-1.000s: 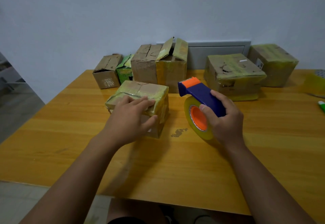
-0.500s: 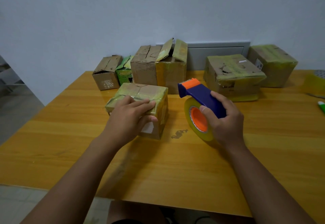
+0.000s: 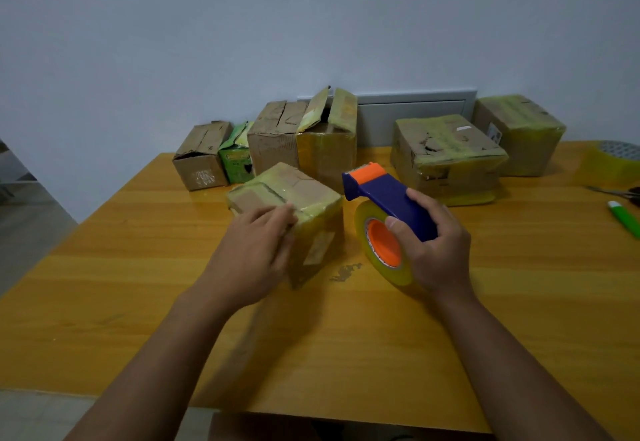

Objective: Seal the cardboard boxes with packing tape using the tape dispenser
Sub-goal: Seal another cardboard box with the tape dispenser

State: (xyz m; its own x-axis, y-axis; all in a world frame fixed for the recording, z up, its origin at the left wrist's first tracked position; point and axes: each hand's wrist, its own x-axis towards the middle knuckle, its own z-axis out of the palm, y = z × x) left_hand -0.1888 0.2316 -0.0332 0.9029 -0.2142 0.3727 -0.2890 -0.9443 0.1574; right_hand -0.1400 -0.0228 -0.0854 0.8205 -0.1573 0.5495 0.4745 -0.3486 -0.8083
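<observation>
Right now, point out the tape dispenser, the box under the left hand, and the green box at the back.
tape dispenser [image 3: 394, 198], head view, blue handle body.
box under the left hand [image 3: 304, 188], head view, taped top face.
green box [image 3: 237, 163], head view, front face.

A yellow-orange wooden table is filling the lower part of the view, its grain running side to side and its glossy top catching a soft sheen. Behind the table a plain pale blue-grey wall is rising, evenly and dimly lit. A flat grey panel is sitting low on that wall, just above the table's far edge. To the left of the table a grey floor is showing, and more pale floor is showing below its near edge.
</observation>
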